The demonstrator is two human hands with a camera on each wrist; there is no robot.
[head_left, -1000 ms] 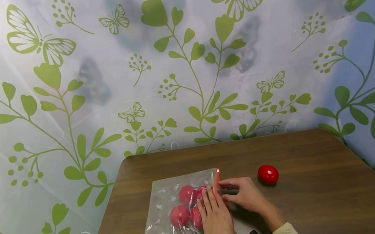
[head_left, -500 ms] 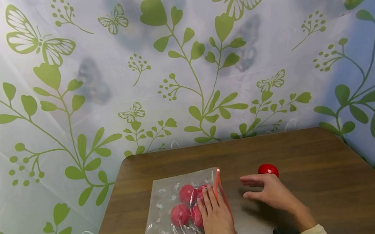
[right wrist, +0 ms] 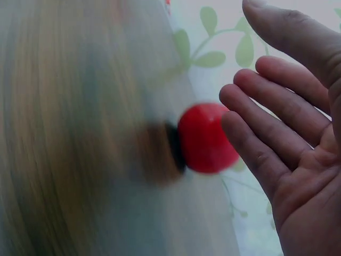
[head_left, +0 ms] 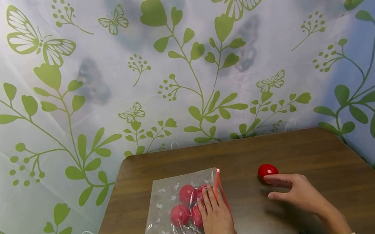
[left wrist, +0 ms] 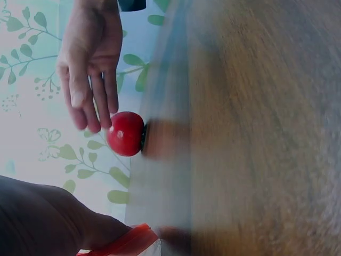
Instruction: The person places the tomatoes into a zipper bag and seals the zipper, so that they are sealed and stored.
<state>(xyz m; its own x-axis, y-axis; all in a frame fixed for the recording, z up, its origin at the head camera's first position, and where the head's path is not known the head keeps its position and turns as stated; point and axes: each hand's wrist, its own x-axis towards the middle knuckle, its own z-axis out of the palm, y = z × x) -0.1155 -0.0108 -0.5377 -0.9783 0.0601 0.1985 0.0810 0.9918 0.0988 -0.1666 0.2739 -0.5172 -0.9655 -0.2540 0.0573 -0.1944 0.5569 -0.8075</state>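
A clear zip bag (head_left: pixel 163 212) with a red-orange slider edge lies flat on the table, several red round tomato-like pieces (head_left: pixel 180 215) inside. My left hand (head_left: pixel 218 221) rests over the bag's right part with fingers straight, partly covering two of the pieces. Another glossy red, tomato-like round piece (head_left: pixel 267 171) sits alone on the table to the right of the bag. Right by it is my right hand (head_left: pixel 298 193), empty, thumb apart from the extended fingers. In the right wrist view its fingertips overlap the loose red piece (right wrist: pixel 206 138).
The brown wood-grain table (head_left: pixel 185 157) has rounded far corners. Behind it hangs a pale curtain (head_left: pixel 182 75) printed with green leaves and butterflies.
My right hand has left the bag's slider edge and moved right to the loose red piece. My left hand and the bag stay in place.
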